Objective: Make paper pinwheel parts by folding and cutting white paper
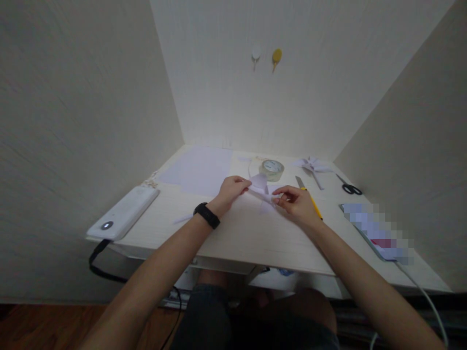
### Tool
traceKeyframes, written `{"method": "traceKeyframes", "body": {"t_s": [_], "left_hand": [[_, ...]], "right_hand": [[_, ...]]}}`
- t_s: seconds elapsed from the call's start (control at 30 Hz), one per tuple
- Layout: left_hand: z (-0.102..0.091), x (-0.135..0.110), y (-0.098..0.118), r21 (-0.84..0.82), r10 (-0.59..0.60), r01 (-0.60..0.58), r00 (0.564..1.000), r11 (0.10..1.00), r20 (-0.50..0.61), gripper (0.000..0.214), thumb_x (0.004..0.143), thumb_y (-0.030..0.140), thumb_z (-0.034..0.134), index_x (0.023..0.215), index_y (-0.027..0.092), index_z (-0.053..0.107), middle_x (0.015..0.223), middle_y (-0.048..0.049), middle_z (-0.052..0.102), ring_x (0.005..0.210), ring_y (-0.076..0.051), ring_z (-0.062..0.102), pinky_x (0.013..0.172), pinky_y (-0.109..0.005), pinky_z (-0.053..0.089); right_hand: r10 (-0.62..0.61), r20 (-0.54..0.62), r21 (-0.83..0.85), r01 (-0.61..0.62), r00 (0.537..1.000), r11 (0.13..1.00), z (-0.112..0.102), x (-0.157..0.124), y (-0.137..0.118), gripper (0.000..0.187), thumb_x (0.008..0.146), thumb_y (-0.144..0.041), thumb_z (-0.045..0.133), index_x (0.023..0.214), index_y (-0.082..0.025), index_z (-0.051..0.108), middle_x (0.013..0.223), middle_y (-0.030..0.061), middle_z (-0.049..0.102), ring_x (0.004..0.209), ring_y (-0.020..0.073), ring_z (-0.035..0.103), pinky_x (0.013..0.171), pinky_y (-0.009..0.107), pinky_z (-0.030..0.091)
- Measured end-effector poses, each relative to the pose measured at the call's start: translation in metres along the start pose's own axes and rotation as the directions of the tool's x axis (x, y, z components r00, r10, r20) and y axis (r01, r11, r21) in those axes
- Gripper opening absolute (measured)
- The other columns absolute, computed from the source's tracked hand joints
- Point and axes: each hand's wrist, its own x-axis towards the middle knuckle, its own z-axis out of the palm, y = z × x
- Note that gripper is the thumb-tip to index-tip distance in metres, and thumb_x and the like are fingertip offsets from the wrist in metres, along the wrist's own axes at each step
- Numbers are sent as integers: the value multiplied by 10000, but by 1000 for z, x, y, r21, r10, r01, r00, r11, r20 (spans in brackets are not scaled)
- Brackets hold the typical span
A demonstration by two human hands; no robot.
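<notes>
A folded piece of white paper (259, 183) is held between my two hands just above the desk, one part of it standing up. My left hand (231, 189), with a black watch on the wrist, pinches its left end. At its right end the fingers of my right hand (296, 203) are closed on the paper. Right behind the paper lies a roll of clear tape (272, 170). A yellow utility knife (315, 208), blade out, rests beside my right hand and is partly covered by it.
White paper sheets (204, 167) lie at the back left. A paper pinwheel (312, 166) and black-handled scissors (350, 188) are at the back right. A white power bank (124, 214) with a black cable stands left; a blurred, cabled device (372, 233) lies right. Two hooks (277, 56) hang on the wall.
</notes>
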Motion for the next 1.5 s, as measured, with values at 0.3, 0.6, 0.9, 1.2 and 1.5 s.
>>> {"method": "traceKeyframes", "body": {"t_s": [0.3,0.6,0.9,1.2,1.5], "left_hand": [[-6,-8,11,483,198,-161,980,860,-25,181,746,293,648,838,201,775,729,-44,712,738,-208,641,716,-308,458],[-10,-1,4,375,203,-224,974,899,96,234,695,166,598,898,190,712,701,-6,669,664,-164,600,657,-271,451],[-16,-7,14,2,52,-56,937,998,346,345,650,133,536,891,152,782,778,-67,725,709,-161,640,618,-256,451],[-45,-4,23,-94,-29,134,708,987,705,352,712,152,700,1057,200,747,1082,-125,748,928,-199,712,745,-283,526],[-56,6,13,-95,101,-49,723,994,683,296,746,252,776,1030,174,747,860,-76,732,742,-131,662,682,-244,474]], "right_hand": [[-108,65,-125,115,992,985,3,-4,-2,156,741,-316,709,848,-208,747,622,2,600,527,126,470,533,276,367],[-140,113,-140,155,984,978,3,-4,-5,127,736,-283,699,827,-209,747,646,11,611,534,128,480,537,282,382],[20,-15,66,-19,1000,998,-3,2,-4,270,642,-382,765,819,-182,726,518,-32,520,472,105,405,477,266,301],[138,122,287,-168,983,943,-9,5,0,328,521,-342,853,774,-175,726,505,-51,493,468,81,370,456,240,259],[163,211,464,-246,964,851,-22,6,-8,254,475,-263,835,701,-208,733,635,13,646,557,132,526,563,294,422]]}}
